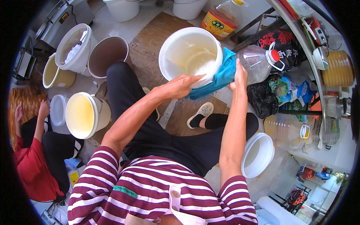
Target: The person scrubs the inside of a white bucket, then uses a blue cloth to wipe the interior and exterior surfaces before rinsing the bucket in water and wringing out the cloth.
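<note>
In front of my knees is a white plastic bucket (171, 53), its mouth facing up towards me. A thin wet-looking sheen covers its inside bottom. My left hand (178, 85) grips the near rim, with the index finger stretched along it. A teal cloth (225, 73) is bunched against the bucket's outer right side and runs below my left hand. My right hand (239, 76) holds the cloth at its right end, thumb and fingers pressed together. The cloth hides part of the bucket's wall; whether the bucket touches the floor I cannot tell.
Left stand a brown-lined bucket (108, 57), a bucket of yellowish liquid (80, 115) and a person in red (36, 166). Right are a red-capped plastic jug (253, 63), a metal-edged table (309, 53) and a white bucket (257, 154). An oil jug (220, 21) stands behind.
</note>
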Demonstrator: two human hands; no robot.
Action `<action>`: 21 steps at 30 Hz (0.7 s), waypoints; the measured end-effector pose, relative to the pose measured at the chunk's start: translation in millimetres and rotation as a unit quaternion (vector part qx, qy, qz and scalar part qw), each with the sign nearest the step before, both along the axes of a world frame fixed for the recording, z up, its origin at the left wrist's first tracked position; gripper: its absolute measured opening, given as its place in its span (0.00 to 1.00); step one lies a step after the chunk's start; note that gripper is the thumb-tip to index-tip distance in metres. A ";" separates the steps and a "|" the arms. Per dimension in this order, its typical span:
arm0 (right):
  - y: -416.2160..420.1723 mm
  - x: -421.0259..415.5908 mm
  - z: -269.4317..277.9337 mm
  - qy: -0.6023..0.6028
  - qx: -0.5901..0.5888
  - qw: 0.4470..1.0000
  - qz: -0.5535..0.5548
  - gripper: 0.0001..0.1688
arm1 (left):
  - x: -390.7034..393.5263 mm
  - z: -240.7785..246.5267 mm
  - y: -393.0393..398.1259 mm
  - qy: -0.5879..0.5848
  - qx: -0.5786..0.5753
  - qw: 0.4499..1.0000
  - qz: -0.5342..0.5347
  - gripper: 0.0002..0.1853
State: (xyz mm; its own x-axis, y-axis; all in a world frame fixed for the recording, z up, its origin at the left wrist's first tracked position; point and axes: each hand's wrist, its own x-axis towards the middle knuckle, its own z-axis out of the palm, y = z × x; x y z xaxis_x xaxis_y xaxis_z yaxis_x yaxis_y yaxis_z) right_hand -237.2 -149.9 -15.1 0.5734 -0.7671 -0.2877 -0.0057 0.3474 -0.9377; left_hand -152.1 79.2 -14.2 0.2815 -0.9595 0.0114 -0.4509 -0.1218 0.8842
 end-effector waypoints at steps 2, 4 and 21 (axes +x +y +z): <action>26.7 -1.5 -3.0 -0.041 0.009 0.999 0.010 0.24 | 2.4 -5.7 -7.9 -0.095 -0.006 0.995 0.001 0.38; 48.0 -2.1 -0.8 -0.037 -0.078 0.996 0.036 0.29 | 3.1 -13.8 -9.3 -0.169 -0.001 0.986 0.008 0.37; 38.0 -17.3 -33.5 -0.070 -0.027 0.991 -0.107 0.25 | -6.1 11.0 3.7 -0.392 -0.198 0.881 0.176 0.32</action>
State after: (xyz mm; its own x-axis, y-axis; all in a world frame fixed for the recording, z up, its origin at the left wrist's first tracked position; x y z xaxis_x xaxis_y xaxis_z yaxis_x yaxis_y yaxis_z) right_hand -254.5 -112.0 -48.6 0.4274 -0.8876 -0.1716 0.1949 0.2758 -0.9412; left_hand -158.2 82.9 -3.3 0.3172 -0.6915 0.6490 -0.9378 -0.1269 0.3232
